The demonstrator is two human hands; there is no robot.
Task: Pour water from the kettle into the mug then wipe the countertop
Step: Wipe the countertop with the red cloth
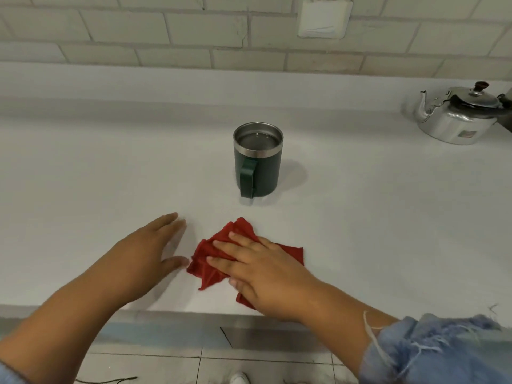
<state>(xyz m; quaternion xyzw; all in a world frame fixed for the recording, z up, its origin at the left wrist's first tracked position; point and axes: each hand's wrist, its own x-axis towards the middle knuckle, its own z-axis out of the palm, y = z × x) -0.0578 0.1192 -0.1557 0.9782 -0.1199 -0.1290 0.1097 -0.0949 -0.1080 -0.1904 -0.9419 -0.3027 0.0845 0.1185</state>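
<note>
A dark green mug with a steel rim stands upright in the middle of the white countertop, water visible inside, handle facing me. A shiny metal kettle sits at the far right, spout pointing left. A crumpled red cloth lies near the counter's front edge. My right hand presses flat on the cloth, fingers spread over it. My left hand rests flat on the bare counter just left of the cloth, fingers apart, holding nothing.
A white brick wall with a white switch plate backs the counter. The counter's front edge runs just under my wrists, with tiled floor below.
</note>
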